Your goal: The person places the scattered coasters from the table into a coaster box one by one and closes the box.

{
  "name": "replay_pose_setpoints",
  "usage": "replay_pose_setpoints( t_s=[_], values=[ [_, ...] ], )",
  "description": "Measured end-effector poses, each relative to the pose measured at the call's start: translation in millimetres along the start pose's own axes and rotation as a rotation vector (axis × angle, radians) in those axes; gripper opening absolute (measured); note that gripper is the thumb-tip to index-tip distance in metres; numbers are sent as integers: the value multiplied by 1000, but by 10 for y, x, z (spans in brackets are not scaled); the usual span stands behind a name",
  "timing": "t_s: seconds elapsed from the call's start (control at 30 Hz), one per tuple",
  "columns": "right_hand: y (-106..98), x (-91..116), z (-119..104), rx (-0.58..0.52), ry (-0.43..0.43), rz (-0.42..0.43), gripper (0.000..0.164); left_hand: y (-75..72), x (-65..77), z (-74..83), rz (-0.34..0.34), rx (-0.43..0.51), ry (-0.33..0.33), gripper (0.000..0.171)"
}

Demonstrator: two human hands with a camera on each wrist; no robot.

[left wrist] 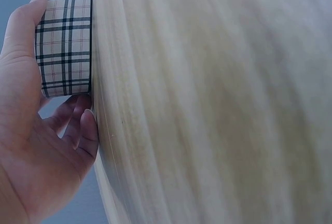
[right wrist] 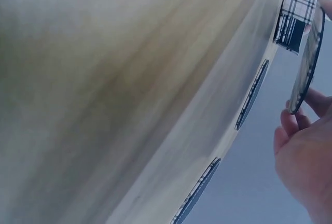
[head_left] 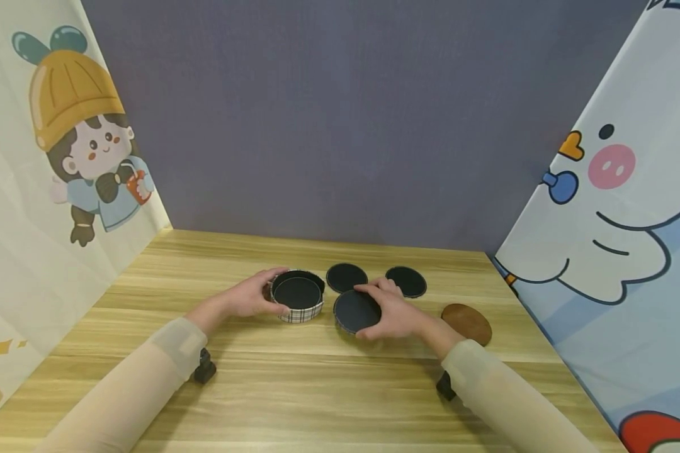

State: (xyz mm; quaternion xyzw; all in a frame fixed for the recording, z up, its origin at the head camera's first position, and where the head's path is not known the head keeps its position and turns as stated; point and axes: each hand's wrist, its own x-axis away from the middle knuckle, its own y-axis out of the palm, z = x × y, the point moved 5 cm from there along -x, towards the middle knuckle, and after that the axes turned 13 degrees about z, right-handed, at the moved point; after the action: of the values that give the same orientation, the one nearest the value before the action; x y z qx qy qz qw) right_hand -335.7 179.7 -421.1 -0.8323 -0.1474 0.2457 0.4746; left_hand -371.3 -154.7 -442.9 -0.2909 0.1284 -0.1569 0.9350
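Observation:
My left hand (head_left: 252, 294) grips a round plaid coaster holder (head_left: 301, 315) around its left side, with the thumb along the near wall. The holder stands upright on the table, and a dark round surface shows inside it. In the left wrist view its plaid wall (left wrist: 65, 42) is close against the wood. My right hand (head_left: 395, 314) pinches a round black coaster (head_left: 356, 313) by its edge, just right of the holder. Seen in the right wrist view, that coaster (right wrist: 307, 63) is raised off the table and tilted, with plaid on its underside.
Two more black coasters lie flat behind my right hand, a left one (head_left: 346, 277) and a right one (head_left: 408, 281). A brown round disc (head_left: 468, 324) lies by my right wrist. A grey panel (head_left: 328, 126) closes off the back of the wooden table (head_left: 317, 396).

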Motion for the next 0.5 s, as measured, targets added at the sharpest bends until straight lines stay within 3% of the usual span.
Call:
replay_pose_setpoints(
  t_s=[0.5],
  values=[
    [-85,-227,-73,17,44,54,106,-6,7,17,1,-4,9,110]
  ],
)
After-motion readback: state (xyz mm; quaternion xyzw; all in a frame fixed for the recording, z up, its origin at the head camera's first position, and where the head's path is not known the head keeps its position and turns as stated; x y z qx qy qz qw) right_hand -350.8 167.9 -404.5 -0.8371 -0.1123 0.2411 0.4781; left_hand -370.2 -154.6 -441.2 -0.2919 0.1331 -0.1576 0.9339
